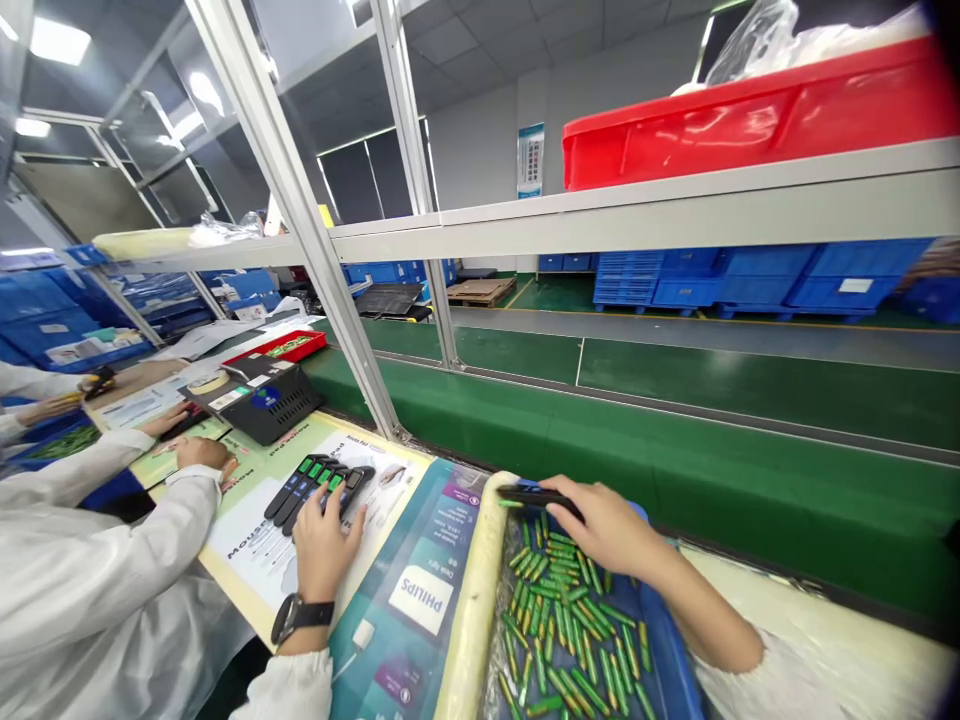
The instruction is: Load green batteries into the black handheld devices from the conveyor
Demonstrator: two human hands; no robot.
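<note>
My left hand (326, 540), with a dark watch on the wrist, rests its spread fingertips on a row of black, elongated devices (304, 490) with small green faces. They lie side by side on a printed mouse-pad sheet. My right hand (604, 525) is closed around one end of a black, elongated object (540, 497), held above the far end of a blue bin (671, 640). Its exact kind is unclear. Many loose green-and-gold stick-like parts (562, 620) lie in the bin, below my right hand.
A yellowish padded edge (472, 600) borders the bin beside a PHILIPS-printed sheet (420, 590). At left, a co-worker's hand (206, 455) lies near a black box (259, 400). A metal post (300, 200) and shelf rail (637, 205) stand ahead, with a red bin (750, 115) above.
</note>
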